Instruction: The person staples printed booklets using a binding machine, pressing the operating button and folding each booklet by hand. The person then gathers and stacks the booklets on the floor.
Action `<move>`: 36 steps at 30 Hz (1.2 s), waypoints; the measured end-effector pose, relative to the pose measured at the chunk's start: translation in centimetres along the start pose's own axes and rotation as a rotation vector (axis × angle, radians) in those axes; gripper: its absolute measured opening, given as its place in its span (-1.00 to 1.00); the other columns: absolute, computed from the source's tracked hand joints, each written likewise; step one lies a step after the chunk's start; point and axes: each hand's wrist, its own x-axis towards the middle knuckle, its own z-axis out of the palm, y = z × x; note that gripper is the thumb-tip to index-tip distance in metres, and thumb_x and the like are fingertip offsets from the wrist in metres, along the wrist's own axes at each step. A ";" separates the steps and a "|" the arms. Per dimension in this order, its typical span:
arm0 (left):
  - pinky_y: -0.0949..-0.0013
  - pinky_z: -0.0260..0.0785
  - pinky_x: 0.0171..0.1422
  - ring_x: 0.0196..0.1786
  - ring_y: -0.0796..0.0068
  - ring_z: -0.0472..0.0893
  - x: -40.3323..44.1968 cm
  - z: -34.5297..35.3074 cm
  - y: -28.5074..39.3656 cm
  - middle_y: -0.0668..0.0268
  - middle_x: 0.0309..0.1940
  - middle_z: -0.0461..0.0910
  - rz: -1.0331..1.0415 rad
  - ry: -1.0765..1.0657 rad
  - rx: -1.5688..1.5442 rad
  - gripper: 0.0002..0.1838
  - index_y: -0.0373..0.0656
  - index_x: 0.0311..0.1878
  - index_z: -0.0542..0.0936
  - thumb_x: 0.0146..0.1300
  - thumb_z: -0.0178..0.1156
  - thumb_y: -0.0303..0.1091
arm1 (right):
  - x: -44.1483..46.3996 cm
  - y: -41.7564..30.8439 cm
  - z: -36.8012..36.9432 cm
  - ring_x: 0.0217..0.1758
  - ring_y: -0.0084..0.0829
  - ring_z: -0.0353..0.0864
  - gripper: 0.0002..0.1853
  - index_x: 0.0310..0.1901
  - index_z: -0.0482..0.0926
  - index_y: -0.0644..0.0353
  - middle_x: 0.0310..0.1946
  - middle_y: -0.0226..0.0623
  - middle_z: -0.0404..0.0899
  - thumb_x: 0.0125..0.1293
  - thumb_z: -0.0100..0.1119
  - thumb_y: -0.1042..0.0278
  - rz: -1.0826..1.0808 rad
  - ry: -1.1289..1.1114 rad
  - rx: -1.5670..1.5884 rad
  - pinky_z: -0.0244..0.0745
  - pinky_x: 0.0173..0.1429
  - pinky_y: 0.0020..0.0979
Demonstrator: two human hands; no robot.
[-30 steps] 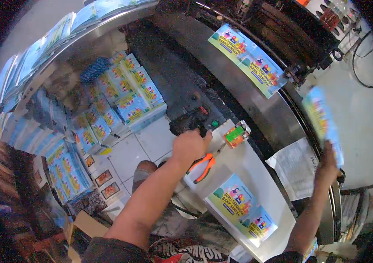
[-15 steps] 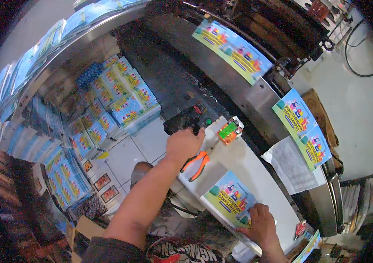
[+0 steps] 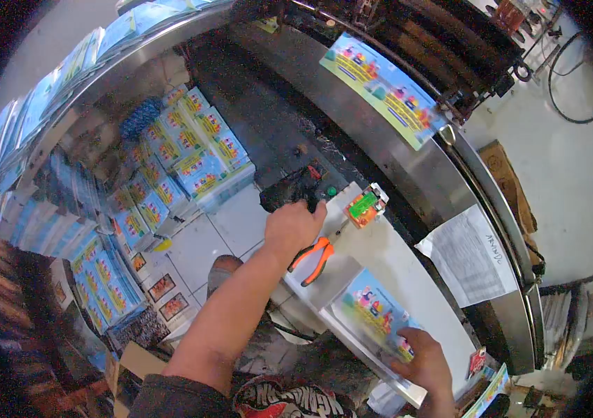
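Print workshop: stacks of identical prints (image 3: 202,173), dark machinery (image 3: 418,43).

The white table (image 3: 411,279) carries orange-handled pliers (image 3: 319,264), a small box (image 3: 362,207) and printed booklets (image 3: 374,306).

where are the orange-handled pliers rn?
Head view, just below centre: the orange-handled pliers lie at the white table's left edge, between the left hand and the stack of printed sheets.

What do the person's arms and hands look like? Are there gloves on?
No gloves: the left hand and right hand are bare. A dark sleeve covers the upper left arm; its forearm is bare. No right sleeve shows.
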 end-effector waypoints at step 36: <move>-0.01 0.52 0.04 -0.10 -0.03 0.68 0.6 0.7 0.0 -0.09 -0.22 0.68 -0.012 0.020 -0.011 -0.32 -0.30 -0.16 0.65 0.39 -0.21 0.19 | 1.0 -0.3 1.6 0.17 -0.03 0.47 -0.37 0.06 0.52 0.20 0.10 0.01 0.47 -0.04 0.47 0.08 -0.106 0.001 -0.242 0.47 0.22 -0.13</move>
